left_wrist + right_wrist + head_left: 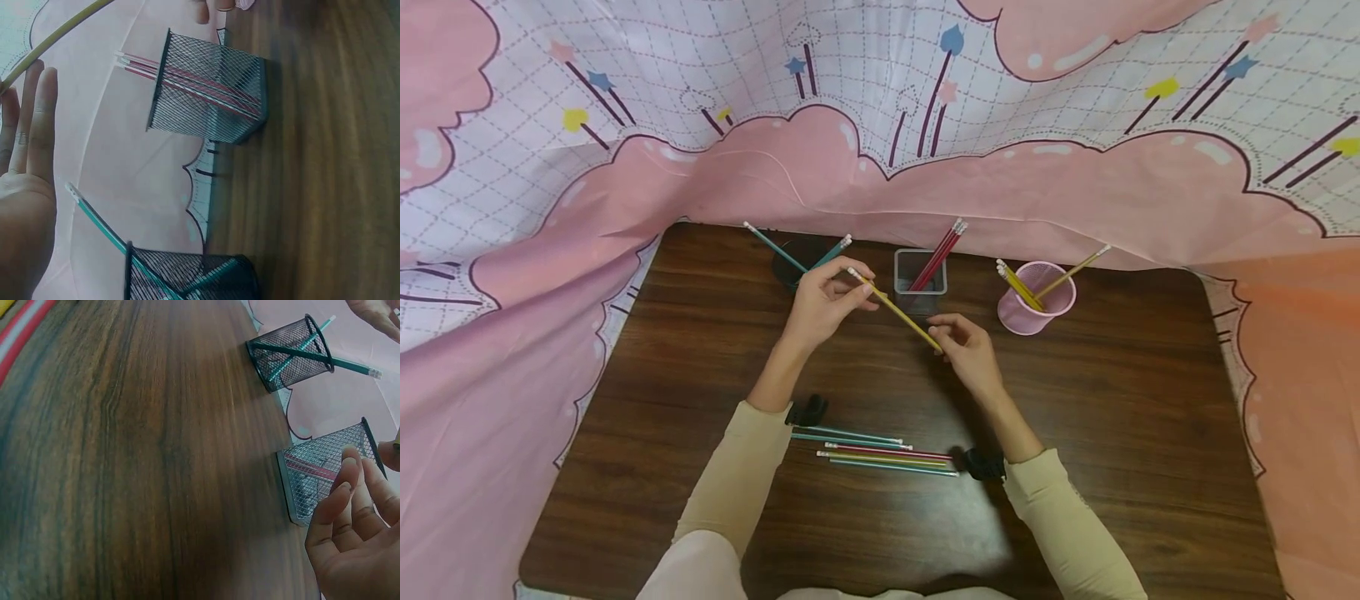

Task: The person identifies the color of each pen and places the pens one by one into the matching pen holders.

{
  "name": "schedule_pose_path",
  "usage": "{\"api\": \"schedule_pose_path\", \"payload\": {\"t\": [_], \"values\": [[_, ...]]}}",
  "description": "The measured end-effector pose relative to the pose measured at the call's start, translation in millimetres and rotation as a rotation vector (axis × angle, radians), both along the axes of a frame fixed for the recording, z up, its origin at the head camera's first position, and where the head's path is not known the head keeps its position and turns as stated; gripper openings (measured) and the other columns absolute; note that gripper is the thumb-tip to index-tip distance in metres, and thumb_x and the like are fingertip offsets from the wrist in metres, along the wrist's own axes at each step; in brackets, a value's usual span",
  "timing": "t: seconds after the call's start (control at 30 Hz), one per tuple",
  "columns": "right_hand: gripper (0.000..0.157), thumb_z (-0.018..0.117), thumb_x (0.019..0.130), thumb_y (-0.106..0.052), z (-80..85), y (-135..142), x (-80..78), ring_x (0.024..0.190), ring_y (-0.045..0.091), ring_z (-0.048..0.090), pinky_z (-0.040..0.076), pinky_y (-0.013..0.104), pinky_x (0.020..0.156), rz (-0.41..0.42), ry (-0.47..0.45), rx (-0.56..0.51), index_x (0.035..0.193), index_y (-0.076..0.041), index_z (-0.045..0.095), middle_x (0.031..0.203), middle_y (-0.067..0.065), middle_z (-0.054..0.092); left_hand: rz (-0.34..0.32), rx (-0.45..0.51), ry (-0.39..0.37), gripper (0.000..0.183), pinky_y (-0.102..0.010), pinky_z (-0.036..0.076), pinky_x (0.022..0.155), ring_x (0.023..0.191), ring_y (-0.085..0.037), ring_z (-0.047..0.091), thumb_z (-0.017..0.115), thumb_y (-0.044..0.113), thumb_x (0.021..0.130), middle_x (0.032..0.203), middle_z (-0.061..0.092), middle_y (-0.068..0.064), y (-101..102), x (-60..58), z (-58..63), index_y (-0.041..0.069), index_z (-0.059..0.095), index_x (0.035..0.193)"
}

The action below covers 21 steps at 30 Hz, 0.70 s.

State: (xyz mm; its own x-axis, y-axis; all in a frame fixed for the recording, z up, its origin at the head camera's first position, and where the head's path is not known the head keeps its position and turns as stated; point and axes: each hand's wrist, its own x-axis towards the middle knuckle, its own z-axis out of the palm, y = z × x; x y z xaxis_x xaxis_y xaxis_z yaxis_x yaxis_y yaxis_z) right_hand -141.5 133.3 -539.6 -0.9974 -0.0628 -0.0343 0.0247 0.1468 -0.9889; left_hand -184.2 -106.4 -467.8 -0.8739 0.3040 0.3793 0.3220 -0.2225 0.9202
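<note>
A yellow pencil [901,313] with a white eraser end slants between both hands above the table. My left hand [823,307] pinches it near the eraser end, between thumb and fingers. At the lower end, my right hand [970,352] holds the tip with thumb and fingertips. Just behind the hands stands a square mesh holder [206,128] with red pencils [937,257] leaning in it. The round black mesh cup [290,345], with teal pencils [772,245], is partly hidden by my left hand in the head view. A pink mesh cup [1017,320] with yellow pencils [1024,288] stands to the right.
Several loose pencils [887,460], teal, red and yellow, lie on the brown wooden table [1112,433] between the forearms. A patterned pink and white cloth [850,183] hangs around the table's back and sides. Black wrist cameras [983,464] sit on both wrists.
</note>
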Motion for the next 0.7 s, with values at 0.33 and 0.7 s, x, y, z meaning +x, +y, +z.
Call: {"api": "schedule_pose_path", "payload": {"t": [0.33,0.7], "values": [[0.023,0.059,0.089,-0.011,21.5,3.6,6.2,0.073,0.046,0.054,0.048,0.035,0.055,0.014,-0.059,-0.031,0.107,0.002,0.060,0.093,0.029,0.062,-0.039,0.033,0.020,0.014,-0.049,0.053,0.063,0.067,-0.046,0.058,0.057,-0.014,0.082,0.089,0.054,-0.019,14.7,-4.0,35.9,-0.016,0.054,0.095],[0.023,0.054,0.091,-0.005,19.9,-0.1,14.6,0.078,0.053,0.050,0.047,0.050,0.062,0.056,-0.073,-0.055,0.109,0.009,0.057,0.095,0.030,0.061,-0.072,0.033,0.068,0.016,-0.052,0.052,0.062,0.070,-0.030,0.064,0.059,-0.012,0.081,0.088,0.057,-0.023,42.1,-15.0,49.7,-0.016,0.055,0.097]]}}
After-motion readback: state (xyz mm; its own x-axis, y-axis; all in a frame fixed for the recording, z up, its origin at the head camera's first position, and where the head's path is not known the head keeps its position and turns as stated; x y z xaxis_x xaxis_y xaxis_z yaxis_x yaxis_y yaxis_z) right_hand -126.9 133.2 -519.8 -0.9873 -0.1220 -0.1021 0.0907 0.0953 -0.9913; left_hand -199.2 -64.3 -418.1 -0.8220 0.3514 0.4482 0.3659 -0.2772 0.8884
